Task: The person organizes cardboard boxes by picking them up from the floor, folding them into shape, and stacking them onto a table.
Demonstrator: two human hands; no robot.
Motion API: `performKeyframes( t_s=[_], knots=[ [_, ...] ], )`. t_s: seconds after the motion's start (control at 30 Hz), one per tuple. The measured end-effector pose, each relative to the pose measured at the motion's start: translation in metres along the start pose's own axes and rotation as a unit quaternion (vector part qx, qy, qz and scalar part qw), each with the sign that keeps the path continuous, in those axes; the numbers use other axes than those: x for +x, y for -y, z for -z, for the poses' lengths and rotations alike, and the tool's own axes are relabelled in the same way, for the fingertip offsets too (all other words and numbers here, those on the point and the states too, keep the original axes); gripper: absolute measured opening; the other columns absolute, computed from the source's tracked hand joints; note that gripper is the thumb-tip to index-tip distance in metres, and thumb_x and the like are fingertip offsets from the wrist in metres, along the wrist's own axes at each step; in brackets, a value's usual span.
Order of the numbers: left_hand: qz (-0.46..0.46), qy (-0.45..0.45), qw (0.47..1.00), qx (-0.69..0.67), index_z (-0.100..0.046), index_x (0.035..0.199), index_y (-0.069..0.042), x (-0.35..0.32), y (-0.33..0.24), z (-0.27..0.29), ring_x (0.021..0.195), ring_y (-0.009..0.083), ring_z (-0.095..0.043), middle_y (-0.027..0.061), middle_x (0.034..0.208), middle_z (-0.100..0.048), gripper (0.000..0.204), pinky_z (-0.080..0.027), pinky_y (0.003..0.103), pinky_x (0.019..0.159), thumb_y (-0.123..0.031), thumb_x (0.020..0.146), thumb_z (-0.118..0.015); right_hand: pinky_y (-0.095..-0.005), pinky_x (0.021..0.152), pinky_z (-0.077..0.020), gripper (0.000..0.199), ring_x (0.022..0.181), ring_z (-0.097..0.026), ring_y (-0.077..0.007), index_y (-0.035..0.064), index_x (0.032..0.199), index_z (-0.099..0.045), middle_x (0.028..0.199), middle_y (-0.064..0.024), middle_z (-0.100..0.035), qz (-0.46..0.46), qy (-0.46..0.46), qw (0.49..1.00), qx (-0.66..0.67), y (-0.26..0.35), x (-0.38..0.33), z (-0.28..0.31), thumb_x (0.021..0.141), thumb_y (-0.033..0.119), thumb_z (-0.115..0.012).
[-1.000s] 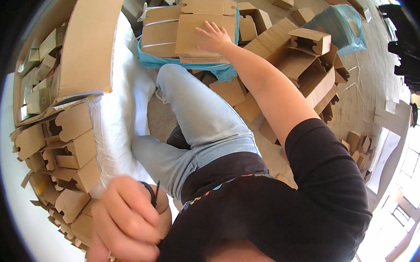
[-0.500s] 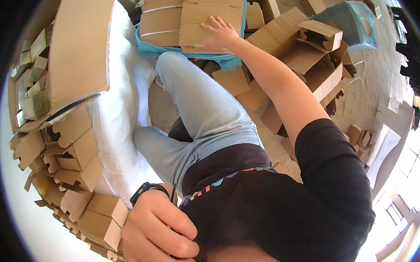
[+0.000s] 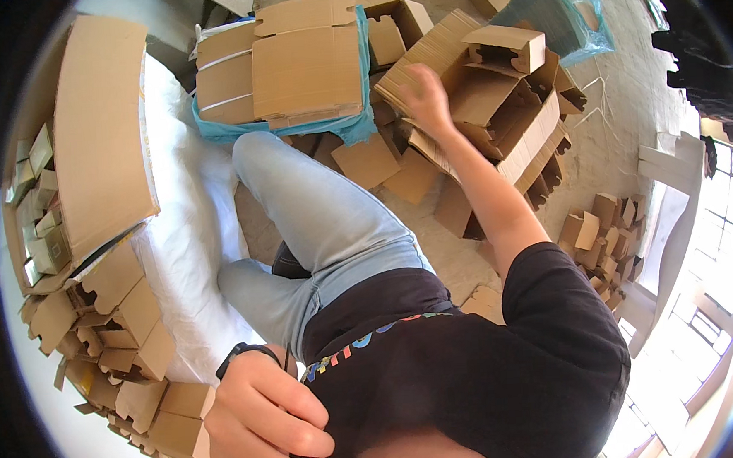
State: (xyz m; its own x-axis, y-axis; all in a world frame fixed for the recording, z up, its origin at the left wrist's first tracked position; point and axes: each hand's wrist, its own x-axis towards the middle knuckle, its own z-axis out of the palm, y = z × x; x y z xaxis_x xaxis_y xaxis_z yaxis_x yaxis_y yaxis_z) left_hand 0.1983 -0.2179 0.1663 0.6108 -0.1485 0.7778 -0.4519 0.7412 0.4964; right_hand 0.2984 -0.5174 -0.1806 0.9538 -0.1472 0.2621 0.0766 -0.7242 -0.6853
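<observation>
My right hand (image 3: pixel 428 101) is slightly blurred, held over the near left end of a bundle of folded cardboard sheets (image 3: pixel 432 51). Its fingers look loosely stretched, with nothing visible in them; whether it touches the cardboard I cannot tell. To its left lies a stack of flat cardboard boxes (image 3: pixel 307 70) with white straps on one part and blue plastic (image 3: pixel 286 127) around its lower edges. My left hand (image 3: pixel 269 421), with a dark band at the wrist, is closed in front of my chest. Something small and dark shows by its fingers, too hidden to name.
Open cardboard boxes (image 3: pixel 492 98) lie jumbled right of the bundle. A blue plastic-wrapped stack (image 3: pixel 554 16) stands behind them. On the left are a large carton (image 3: pixel 104 127) holding small boxes, a white sack (image 3: pixel 188 222) and piled boxes (image 3: pixel 131 324). More small boxes (image 3: pixel 608 245) sit at right.
My right hand has lifted off the top of the flat box stack and moved right to the folded cardboard bundle. The view has shifted to the right; my left hand stays closed at my chest.
</observation>
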Motion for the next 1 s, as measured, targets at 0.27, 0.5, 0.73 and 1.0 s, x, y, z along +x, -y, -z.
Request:
performKeyframes(
  t_s=[0.27, 0.5, 0.73, 1.0],
  knots=[
    [-0.029, -0.031, 0.999, 0.01, -0.057, 0.113, -0.033, 0.006, 0.009, -0.02, 0.043, 0.0027, -0.045, -0.0091, 0.057, -0.057, 0.025, -0.034, 0.015, 0.046, -0.03, 0.089, -0.062, -0.0299, 0.087, -0.0418, 0.052, 0.091, -0.05, -0.0157, 0.012, 0.133, -0.047, 0.125, -0.0039, -0.052, -0.378, -0.208, 0.878, 0.209, -0.132, 0.082, 0.108, 0.084, 0.013, -0.064],
    [-0.038, -0.008, 0.999, 0.007, -0.058, 0.11, -0.036, 0.006, 0.007, -0.017, 0.044, 0.0029, -0.046, -0.0091, 0.056, -0.056, 0.022, -0.035, 0.015, 0.046, -0.027, 0.09, -0.06, -0.035, 0.107, -0.0183, 0.061, 0.137, -0.023, -0.0197, 0.0101, 0.142, -0.033, 0.149, -0.0069, -0.029, -0.388, -0.184, 0.839, 0.334, -0.11, 0.097, 0.12, 0.087, 0.011, -0.059],
    [-0.034, -0.02, 0.999, 0.005, -0.06, 0.101, -0.036, 0.004, -0.004, -0.013, 0.044, 0.0026, -0.046, -0.0096, 0.057, -0.056, 0.014, -0.035, 0.015, 0.047, -0.028, 0.09, -0.061, -0.0455, 0.098, -0.037, 0.032, 0.115, -0.049, -0.0224, 0.0008, 0.115, -0.054, 0.119, -0.0093, -0.056, -0.229, -0.314, 0.712, 0.585, -0.046, 0.029, 0.127, 0.092, 0.023, -0.056],
    [0.043, 0.114, 0.992, 0.027, -0.046, 0.124, -0.056, 0.004, -0.027, 0.006, 0.054, 0.0098, -0.043, -0.0037, 0.068, -0.05, 0.035, -0.036, 0.021, 0.052, -0.047, 0.091, -0.052, -0.0475, 0.105, -0.0325, 0.039, 0.122, -0.046, -0.0303, 0.0046, 0.126, -0.045, 0.13, -0.0138, -0.05, -0.292, -0.231, 0.632, 0.68, -0.021, -0.03, 0.115, 0.1, 0.03, -0.034]
  ],
)
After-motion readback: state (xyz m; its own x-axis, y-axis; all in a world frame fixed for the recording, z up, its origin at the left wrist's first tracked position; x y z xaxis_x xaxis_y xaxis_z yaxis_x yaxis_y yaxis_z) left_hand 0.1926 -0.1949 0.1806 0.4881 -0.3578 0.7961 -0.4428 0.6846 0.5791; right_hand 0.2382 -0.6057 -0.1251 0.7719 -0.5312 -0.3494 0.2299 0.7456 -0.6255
